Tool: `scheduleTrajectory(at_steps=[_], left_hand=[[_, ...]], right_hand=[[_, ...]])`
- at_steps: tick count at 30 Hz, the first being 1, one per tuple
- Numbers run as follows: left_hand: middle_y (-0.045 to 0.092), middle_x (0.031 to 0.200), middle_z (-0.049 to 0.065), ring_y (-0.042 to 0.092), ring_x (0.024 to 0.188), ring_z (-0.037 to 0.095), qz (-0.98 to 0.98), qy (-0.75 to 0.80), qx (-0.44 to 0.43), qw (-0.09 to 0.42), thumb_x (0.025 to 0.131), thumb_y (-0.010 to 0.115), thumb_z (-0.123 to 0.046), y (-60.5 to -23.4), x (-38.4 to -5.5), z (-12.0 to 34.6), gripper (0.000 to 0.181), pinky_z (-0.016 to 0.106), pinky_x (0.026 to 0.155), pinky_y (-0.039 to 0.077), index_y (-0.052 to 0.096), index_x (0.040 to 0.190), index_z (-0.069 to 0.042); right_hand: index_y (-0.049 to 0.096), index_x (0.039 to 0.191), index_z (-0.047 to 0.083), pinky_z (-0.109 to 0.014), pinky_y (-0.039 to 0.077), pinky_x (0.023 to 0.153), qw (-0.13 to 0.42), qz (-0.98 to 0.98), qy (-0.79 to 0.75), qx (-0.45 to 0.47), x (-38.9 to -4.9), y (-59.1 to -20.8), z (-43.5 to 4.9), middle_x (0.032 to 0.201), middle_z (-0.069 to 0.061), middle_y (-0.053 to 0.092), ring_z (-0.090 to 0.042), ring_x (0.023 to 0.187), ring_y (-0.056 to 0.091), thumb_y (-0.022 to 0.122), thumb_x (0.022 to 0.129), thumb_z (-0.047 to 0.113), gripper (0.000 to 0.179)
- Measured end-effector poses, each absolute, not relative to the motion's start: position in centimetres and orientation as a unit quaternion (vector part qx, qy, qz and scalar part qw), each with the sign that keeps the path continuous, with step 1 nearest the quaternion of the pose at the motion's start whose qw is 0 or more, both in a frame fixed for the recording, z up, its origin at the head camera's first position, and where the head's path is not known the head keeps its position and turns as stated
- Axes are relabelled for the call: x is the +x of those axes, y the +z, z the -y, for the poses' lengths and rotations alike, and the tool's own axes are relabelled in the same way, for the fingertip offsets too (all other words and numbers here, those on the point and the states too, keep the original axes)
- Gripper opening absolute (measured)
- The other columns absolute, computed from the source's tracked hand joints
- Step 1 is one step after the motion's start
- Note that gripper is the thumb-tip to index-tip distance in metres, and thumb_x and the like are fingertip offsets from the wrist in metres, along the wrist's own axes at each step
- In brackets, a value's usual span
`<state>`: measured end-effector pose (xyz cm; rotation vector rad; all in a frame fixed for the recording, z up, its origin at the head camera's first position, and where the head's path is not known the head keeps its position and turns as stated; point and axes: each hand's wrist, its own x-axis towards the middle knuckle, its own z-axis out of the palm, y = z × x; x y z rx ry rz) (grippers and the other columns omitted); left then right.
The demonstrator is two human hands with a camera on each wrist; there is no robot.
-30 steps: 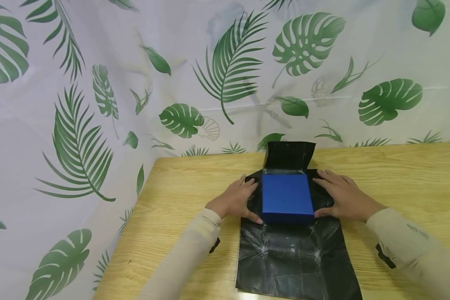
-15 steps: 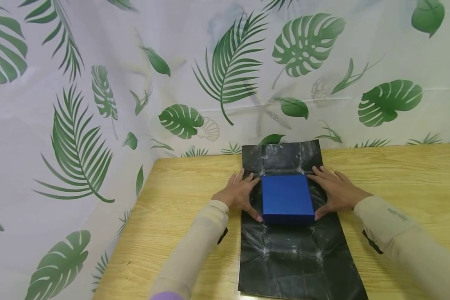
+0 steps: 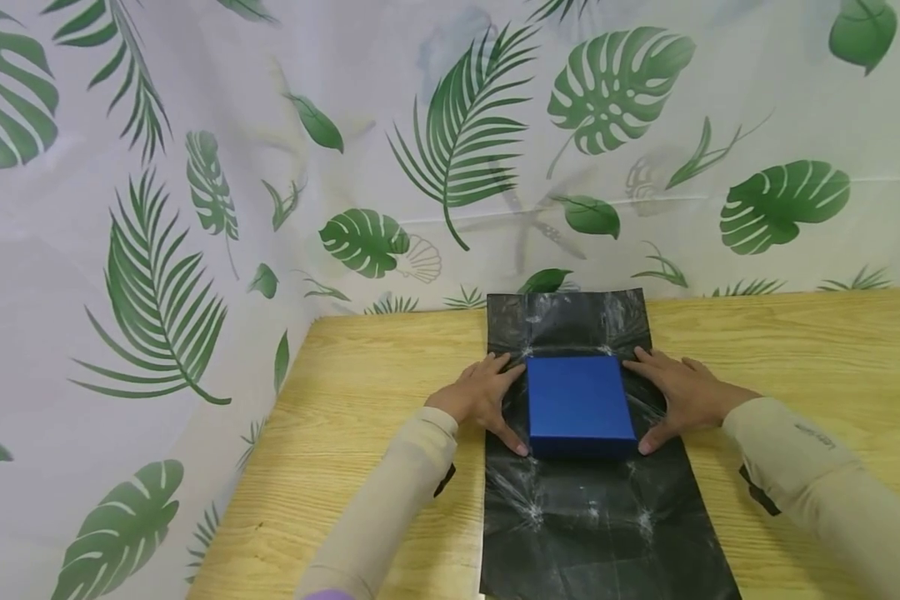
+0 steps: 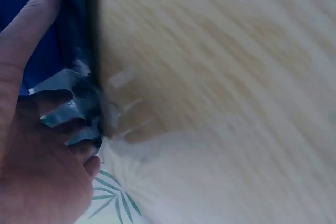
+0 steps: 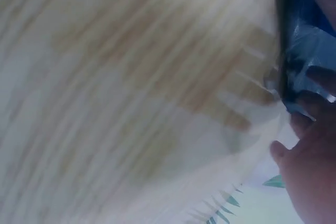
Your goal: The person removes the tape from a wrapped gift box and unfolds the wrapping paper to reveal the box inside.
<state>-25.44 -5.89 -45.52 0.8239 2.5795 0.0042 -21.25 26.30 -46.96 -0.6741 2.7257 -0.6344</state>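
A flat blue box (image 3: 579, 400) lies on a creased sheet of black paper (image 3: 592, 550), with paper showing on all sides of it. On the box's left, my left hand (image 3: 480, 398) rests on the paper with fingers spread and its thumb by the near left corner. My right hand (image 3: 686, 396) mirrors it on the right, fingers spread on the sheet and thumb by the near right corner. In the left wrist view, the left hand (image 4: 47, 150) lies over the paper's edge beside the blue box. The right wrist view shows the right hand (image 5: 315, 140) at the opposite edge.
The wooden table (image 3: 360, 400) extends to both sides of the paper. A white cloth with green leaf prints (image 3: 270, 167) hangs behind the table and along its left side.
The far flap of black paper, raised and narrow at first, now lies flat and wide behind the box. Both hands first moved inward; then paper, box and hands shifted slightly nearer.
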Motion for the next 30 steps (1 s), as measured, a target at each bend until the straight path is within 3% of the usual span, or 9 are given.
scheduleTrajectory(at_steps=[5,10,16,22,24,26,28,30], left_hand=[[-0.001,0.17,0.006,-0.002,0.156,0.029,-0.926,-0.014,0.318,0.205,0.066,0.086,-0.067,-45.2,-26.1,5.5,0.129,0.044,0.125,0.01,0.017,0.164,-0.018],[-0.007,0.17,0.003,-0.008,0.155,0.027,-0.923,0.008,0.294,0.249,0.066,0.088,-0.063,-45.3,-26.4,5.2,0.131,0.045,0.125,0.008,0.012,0.165,-0.023],[-0.009,0.17,0.0,-0.008,0.155,0.024,-0.924,0.012,0.286,0.254,0.065,0.089,-0.063,-45.6,-26.4,5.0,0.132,0.044,0.125,0.008,0.012,0.165,-0.027],[-0.006,0.17,0.003,-0.009,0.155,0.027,-0.924,0.013,0.293,0.247,0.067,0.089,-0.061,-45.3,-26.7,5.1,0.128,0.044,0.125,0.004,0.013,0.165,-0.026],[0.0,0.17,0.007,-0.006,0.155,0.031,-0.925,0.027,0.304,0.225,0.073,0.087,-0.057,-45.1,-26.7,5.6,0.12,0.046,0.125,0.007,0.017,0.164,-0.024],[0.012,0.169,0.009,0.004,0.155,0.033,-0.931,0.057,0.308,0.185,0.081,0.083,-0.051,-44.8,-26.8,6.3,0.105,0.047,0.124,0.014,0.025,0.163,-0.021],[0.033,0.162,0.01,0.026,0.151,0.032,-0.941,0.104,0.297,0.125,0.09,0.077,-0.045,-44.5,-26.8,7.3,0.081,0.047,0.12,0.028,0.04,0.157,-0.017],[0.055,0.145,0.008,0.049,0.136,0.028,-0.948,0.159,0.273,0.051,0.097,0.069,-0.04,-44.5,-26.7,8.3,0.055,0.044,0.11,0.043,0.058,0.143,-0.014]], right_hand=[[0.031,0.155,-0.005,-0.077,0.007,0.109,0.102,-0.939,-0.216,-0.247,-22.0,-46.5,-25.2,0.16,-0.036,0.016,-0.055,0.147,0.011,0.095,0.052,0.058,0.136],[0.031,0.152,-0.011,-0.078,0.005,0.109,0.139,-0.933,-0.222,-0.247,-22.4,-47.0,-24.7,0.16,-0.037,0.013,-0.056,0.146,0.012,0.099,0.054,0.046,0.132],[0.031,0.151,-0.013,-0.081,0.004,0.106,0.15,-0.93,-0.237,-0.237,-22.4,-47.4,-25.0,0.16,-0.036,0.013,-0.056,0.146,0.01,0.1,0.054,0.041,0.131],[0.032,0.151,-0.012,-0.081,0.01,0.106,0.143,-0.933,-0.23,-0.238,-22.4,-47.0,-25.1,0.159,-0.039,0.013,-0.059,0.144,0.012,0.099,0.057,0.042,0.127],[0.037,0.148,-0.014,-0.078,0.02,0.107,0.124,-0.935,-0.226,-0.245,-22.3,-46.6,-25.4,0.156,-0.042,0.018,-0.062,0.141,0.019,0.096,0.065,0.038,0.114],[0.046,0.143,-0.013,-0.073,0.034,0.103,0.091,-0.94,-0.226,-0.238,-22.2,-46.0,-26.1,0.151,-0.041,0.031,-0.061,0.135,0.033,0.09,0.077,0.029,0.089],[0.058,0.132,-0.011,-0.065,0.047,0.094,0.036,-0.945,-0.234,-0.224,-22.0,-45.3,-27.0,0.137,-0.037,0.05,-0.055,0.121,0.052,0.08,0.089,0.02,0.058],[0.066,0.12,-0.009,-0.059,0.053,0.084,-0.027,-0.951,-0.24,-0.196,-21.8,-44.7,-28.2,0.117,-0.03,0.065,-0.045,0.102,0.064,0.069,0.098,0.014,0.032]])
